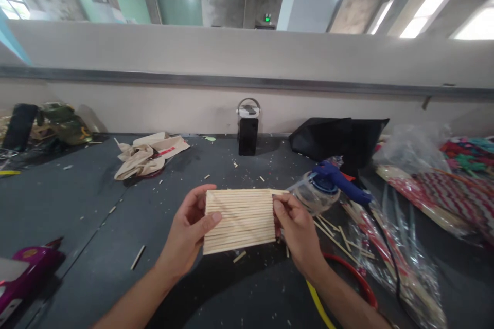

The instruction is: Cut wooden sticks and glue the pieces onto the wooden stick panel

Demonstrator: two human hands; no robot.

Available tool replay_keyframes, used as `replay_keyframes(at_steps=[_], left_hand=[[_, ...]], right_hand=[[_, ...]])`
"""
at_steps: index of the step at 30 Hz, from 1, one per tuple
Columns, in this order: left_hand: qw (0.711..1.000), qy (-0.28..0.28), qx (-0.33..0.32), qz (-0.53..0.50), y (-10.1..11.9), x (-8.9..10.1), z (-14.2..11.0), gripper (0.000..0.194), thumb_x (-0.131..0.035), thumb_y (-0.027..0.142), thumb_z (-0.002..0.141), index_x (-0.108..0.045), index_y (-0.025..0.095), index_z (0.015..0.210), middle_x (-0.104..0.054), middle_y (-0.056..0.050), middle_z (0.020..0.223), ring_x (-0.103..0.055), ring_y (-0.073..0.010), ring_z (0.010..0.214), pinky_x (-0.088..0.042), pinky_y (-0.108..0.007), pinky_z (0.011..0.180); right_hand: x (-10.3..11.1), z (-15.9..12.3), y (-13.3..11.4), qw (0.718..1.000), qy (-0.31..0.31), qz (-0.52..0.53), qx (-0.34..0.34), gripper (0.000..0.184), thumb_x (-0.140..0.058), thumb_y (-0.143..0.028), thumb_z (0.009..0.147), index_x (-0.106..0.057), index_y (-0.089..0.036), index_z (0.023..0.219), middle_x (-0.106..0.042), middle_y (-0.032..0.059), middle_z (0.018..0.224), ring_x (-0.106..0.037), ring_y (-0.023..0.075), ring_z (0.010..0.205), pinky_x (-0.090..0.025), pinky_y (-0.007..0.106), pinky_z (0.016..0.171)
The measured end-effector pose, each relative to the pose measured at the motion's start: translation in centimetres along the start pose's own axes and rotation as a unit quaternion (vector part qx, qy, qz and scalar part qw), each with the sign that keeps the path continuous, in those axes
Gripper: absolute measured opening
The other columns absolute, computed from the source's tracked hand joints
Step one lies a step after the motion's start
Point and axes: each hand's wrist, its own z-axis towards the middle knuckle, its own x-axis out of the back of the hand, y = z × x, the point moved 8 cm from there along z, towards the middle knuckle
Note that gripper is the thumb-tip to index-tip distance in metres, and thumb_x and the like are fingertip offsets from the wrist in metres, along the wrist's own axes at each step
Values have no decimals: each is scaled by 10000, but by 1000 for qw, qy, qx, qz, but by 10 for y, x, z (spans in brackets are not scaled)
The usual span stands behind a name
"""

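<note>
A panel of pale wooden sticks [241,221], laid side by side in rows, is held up above the dark table. My left hand [193,226] grips its left edge, thumb across the front and fingers behind. At the right edge, my right hand [295,223] is closed with thumb and fingers pinched near the top corner. One stick [280,192] juts out past that corner, above the right fingers. Just beyond the right hand, a blue hot glue gun [341,182] rests on a clear round container [314,195].
Loose sticks [339,239] and plastic packaging [409,267] lie at right, beside red and yellow rings [357,277]. A phone [248,136] stands at the back. A beige cloth [148,154] lies back left, a purple device [29,277] front left. Black cord [389,252] trails from the glue gun.
</note>
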Motion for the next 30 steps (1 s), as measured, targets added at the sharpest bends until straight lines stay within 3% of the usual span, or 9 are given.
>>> replay_keyframes(at_steps=[3, 8, 12, 16, 18, 21, 24, 27, 30], left_hand=[[999, 16, 29, -17, -5, 3, 2, 440, -783, 200, 672, -608, 237, 1074, -686, -8, 908, -670, -192, 810, -551, -261, 671], [991, 60, 103, -58, -20, 10, 4, 332, -707, 156, 700, -612, 211, 1014, -715, -12, 872, -694, -205, 777, -550, -255, 622], [981, 118, 149, -48, -26, 20, -18, 342, -700, 141, 697, -626, 207, 1024, -731, -29, 945, -708, -222, 805, -564, -285, 659], [965, 176, 195, -12, -22, 43, -58, 378, -730, 174, 677, -644, 210, 1044, -738, -42, 986, -717, -241, 811, -568, -289, 640], [959, 194, 206, 26, -17, 57, -74, 400, -748, 206, 670, -650, 205, 1058, -744, -48, 973, -719, -242, 823, -563, -267, 633], [951, 155, 260, 67, -20, 65, -86, 470, -766, 291, 667, -642, 200, 1111, -750, -63, 964, -717, -261, 842, -561, -275, 628], [943, 105, 285, 137, -24, 67, -83, 527, -751, 340, 692, -609, 206, 1181, -748, -75, 984, -714, -276, 849, -558, -309, 651], [930, 78, 239, 267, -16, 72, -69, 523, -722, 445, 715, -619, 203, 1167, -749, -78, 976, -708, -263, 844, -547, -294, 648], [891, 73, 129, 428, 5, 77, -57, 534, -671, 537, 722, -632, 196, 1131, -742, -72, 980, -693, -269, 877, -542, -308, 701]], right_hand=[[0, 0, -5, 1000, -6, -17, 18, 231, -523, -400, 872, -600, -192, 937, -576, -19, 659, -502, 123, 499, -424, 220, 452], [-3, -2, -16, 996, -17, -63, 59, 261, -448, -392, 913, -616, -192, 917, -640, 25, 833, -588, 166, 757, -466, 256, 688], [-10, -6, -19, 990, -53, -108, 67, 255, -472, -378, 897, -622, -184, 824, -629, 12, 740, -580, 161, 693, -436, 252, 637], [-18, -10, -18, 984, -103, -133, 59, 217, -520, -305, 851, -587, -187, 682, -581, -14, 598, -553, 140, 576, -411, 240, 563], [-20, -10, -15, 983, -123, -132, 44, 204, -497, -287, 861, -582, -184, 706, -582, -17, 605, -544, 121, 525, -404, 230, 520], [-25, -11, -9, 979, -163, -122, 14, 137, -480, -241, 858, -596, -175, 833, -601, -14, 673, -559, 100, 506, -402, 203, 464], [-34, -17, -4, 964, -242, -111, -17, 143, -496, -172, 823, -617, -165, 900, -613, -10, 701, -565, 84, 506, -390, 168, 411], [-45, -27, -5, 937, -335, -94, -38, 164, -513, -145, 802, -654, -155, 885, -633, 8, 728, -576, 90, 551, -403, 154, 386], [-54, -38, -8, 912, -401, -71, -49, 169, -536, -137, 788, -661, -155, 900, -634, 7, 722, -593, 102, 605, -436, 154, 397]])
